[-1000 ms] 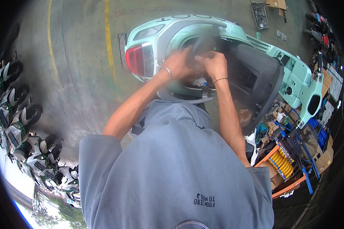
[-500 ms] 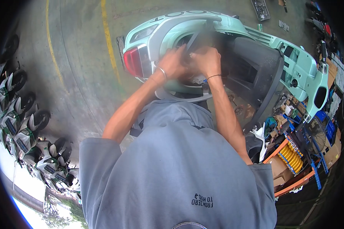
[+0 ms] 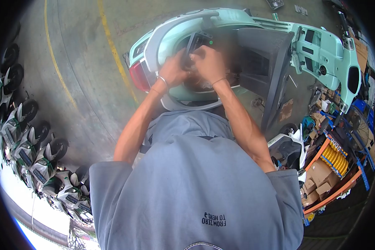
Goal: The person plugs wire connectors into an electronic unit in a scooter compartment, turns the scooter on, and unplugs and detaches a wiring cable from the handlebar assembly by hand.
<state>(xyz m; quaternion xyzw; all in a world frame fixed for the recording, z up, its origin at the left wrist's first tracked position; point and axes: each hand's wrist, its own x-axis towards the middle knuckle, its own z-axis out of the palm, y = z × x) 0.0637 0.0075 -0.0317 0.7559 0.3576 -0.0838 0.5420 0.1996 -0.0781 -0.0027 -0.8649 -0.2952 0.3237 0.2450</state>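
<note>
A mint-green scooter [image 3: 233, 18] lies across the view, its red tail light [image 3: 138, 77] at the left and its handlebar end at the right. Both hands are over the opening in the scooter's rear body. My left hand [image 3: 174, 70] has its fingers curled beside a dark, flat-edged part [image 3: 192, 43] that stands up in the opening. Close to its right, my right hand [image 3: 209, 62] is closed, thumb and fingers bent together. Whatever the fingers grip is hidden and blurred. The dark grey seat-like piece [image 3: 258, 58] tilts up right of my right hand.
A grey grab rail [image 3: 153, 41] curves around the scooter's rear. Several parked motorcycles [image 3: 37, 154] line the left side. An orange-framed rack [image 3: 341, 189] with cardboard boxes [image 3: 321, 175] and yellow coiled parts [image 3: 335, 158] stands at lower right. Near it lies a white scooter panel [image 3: 293, 143].
The view has shifted, so the scooter sits further left and higher. Both hands have moved slightly left and stay close together over the opening. The dark flat-edged part shows more clearly now.
</note>
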